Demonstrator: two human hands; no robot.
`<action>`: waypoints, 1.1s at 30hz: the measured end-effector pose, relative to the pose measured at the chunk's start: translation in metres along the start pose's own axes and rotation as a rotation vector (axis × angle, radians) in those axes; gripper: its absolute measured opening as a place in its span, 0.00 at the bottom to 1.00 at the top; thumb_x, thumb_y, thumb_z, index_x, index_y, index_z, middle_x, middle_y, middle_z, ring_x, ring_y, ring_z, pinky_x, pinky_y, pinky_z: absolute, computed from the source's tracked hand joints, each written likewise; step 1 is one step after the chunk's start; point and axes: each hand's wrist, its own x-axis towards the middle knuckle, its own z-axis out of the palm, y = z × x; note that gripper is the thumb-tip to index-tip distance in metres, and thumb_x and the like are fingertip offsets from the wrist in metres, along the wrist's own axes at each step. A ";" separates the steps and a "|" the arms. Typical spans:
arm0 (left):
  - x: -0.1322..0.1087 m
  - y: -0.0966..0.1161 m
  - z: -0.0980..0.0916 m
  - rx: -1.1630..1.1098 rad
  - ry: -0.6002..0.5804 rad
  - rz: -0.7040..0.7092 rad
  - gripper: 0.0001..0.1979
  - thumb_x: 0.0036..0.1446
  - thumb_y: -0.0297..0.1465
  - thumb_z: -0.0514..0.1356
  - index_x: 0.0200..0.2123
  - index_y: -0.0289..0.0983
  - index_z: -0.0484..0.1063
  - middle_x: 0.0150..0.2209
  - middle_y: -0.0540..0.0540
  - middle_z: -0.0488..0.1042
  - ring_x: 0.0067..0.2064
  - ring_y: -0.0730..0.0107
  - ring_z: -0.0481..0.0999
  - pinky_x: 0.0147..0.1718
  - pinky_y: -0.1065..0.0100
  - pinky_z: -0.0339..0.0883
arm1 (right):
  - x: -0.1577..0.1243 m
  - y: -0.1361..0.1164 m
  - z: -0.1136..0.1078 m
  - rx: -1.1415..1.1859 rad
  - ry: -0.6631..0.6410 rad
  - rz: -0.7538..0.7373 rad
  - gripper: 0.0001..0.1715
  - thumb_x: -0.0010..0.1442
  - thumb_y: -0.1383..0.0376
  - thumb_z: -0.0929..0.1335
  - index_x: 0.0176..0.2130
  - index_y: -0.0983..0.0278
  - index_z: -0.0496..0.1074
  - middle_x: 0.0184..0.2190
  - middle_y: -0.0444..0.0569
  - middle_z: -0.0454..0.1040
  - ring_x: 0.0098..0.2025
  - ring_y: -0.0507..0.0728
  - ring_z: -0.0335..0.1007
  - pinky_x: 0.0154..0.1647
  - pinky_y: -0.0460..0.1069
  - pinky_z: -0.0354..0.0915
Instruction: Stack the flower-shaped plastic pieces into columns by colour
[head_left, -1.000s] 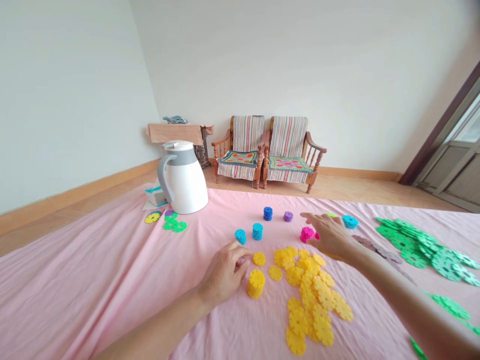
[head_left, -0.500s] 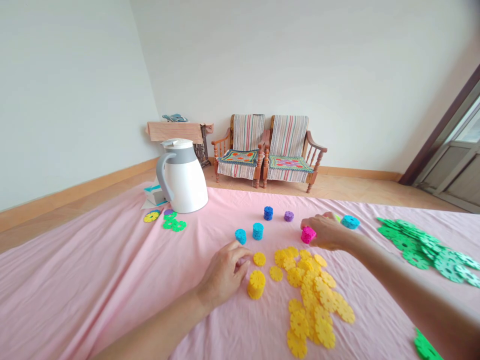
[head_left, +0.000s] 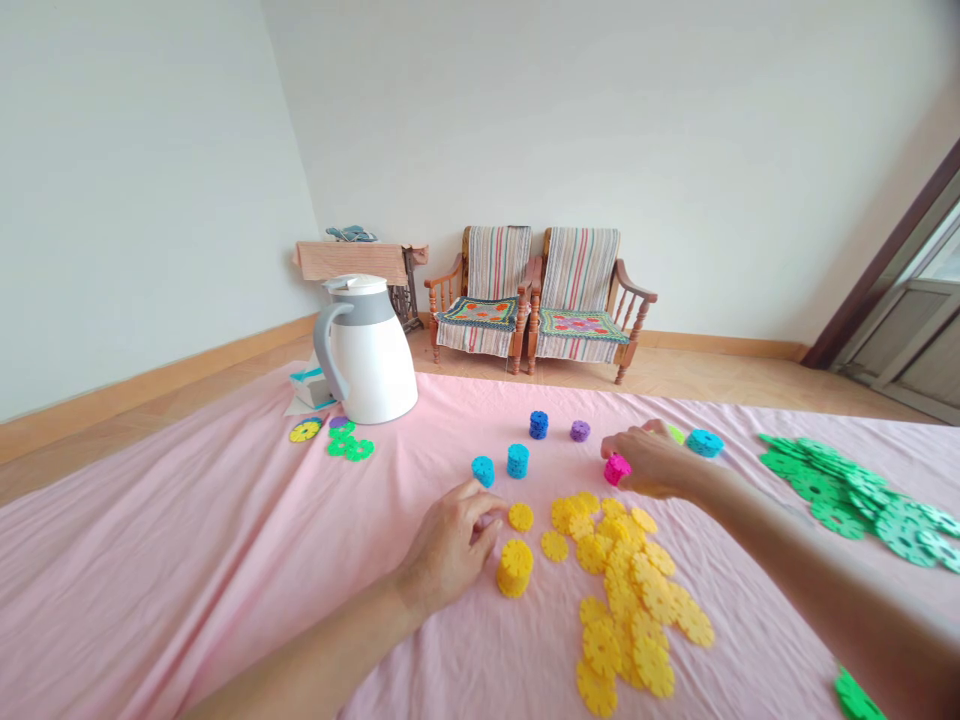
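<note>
- Drawn inward since the frame of one second ago, the outstretched fingers of your right hand (head_left: 651, 460) are now bent down beside the magenta stack; your left hand (head_left: 454, 530) keeps nearly the same place.
- Far left: on the pink fabric cloth (head_left: 262, 520), a yellow notched disc (head_left: 305, 430) and a cluster of green notched plastic discs (head_left: 351, 446) lie before the white plastic jug with grey collar and handle (head_left: 375, 370).
- Left of centre: your left hand rests low, fingers loosely bent and thumb tucked; you cannot tell whether anything is pinched. Just beyond its fingers stands a short cyan stack of notched discs (head_left: 483, 471).
- Centre: a single flat yellow notched disc (head_left: 520, 516) lies just beside your left fingertips, contact unclear. Nearer you stands an upright yellow stack of notched discs (head_left: 515, 568); farther off, a taller cyan stack (head_left: 517, 461), a dark blue stack (head_left: 538, 425) and a low purple stack (head_left: 580, 431).
- Right of centre: a loose, overlapping yellow pile of notched discs (head_left: 630, 590) spreads toward you. Behind it stands the magenta stack of notched discs (head_left: 617, 469), against your right hand, whose curled fingertips are partly hidden; their grip cannot be told.
- Far right: beyond your right hand sits a bright blue stack of notched discs (head_left: 705, 443), then a broad green heap of notched discs (head_left: 862, 490).
</note>
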 end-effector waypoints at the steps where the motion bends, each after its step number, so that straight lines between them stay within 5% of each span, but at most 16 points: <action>1: 0.000 0.000 0.000 -0.001 0.000 0.000 0.13 0.56 0.22 0.54 0.40 0.40 0.74 0.35 0.48 0.70 0.36 0.68 0.71 0.35 0.70 0.65 | -0.001 0.000 -0.001 0.003 0.000 0.002 0.18 0.49 0.67 0.67 0.43 0.63 0.72 0.36 0.54 0.76 0.42 0.63 0.70 0.45 0.57 0.52; 13: 0.000 0.001 0.000 -0.003 0.000 -0.003 0.12 0.56 0.23 0.53 0.39 0.39 0.75 0.35 0.47 0.70 0.36 0.68 0.70 0.34 0.70 0.65 | -0.007 0.012 0.003 -0.088 0.076 -0.206 0.28 0.45 0.80 0.63 0.45 0.61 0.68 0.36 0.51 0.77 0.42 0.61 0.71 0.49 0.58 0.47; 33: 0.001 0.002 -0.001 0.009 -0.004 -0.012 0.13 0.56 0.23 0.53 0.40 0.39 0.75 0.36 0.47 0.70 0.36 0.67 0.71 0.35 0.71 0.65 | 0.001 0.009 0.008 -0.223 0.083 -0.275 0.18 0.47 0.80 0.62 0.34 0.62 0.69 0.28 0.48 0.75 0.34 0.58 0.71 0.47 0.57 0.48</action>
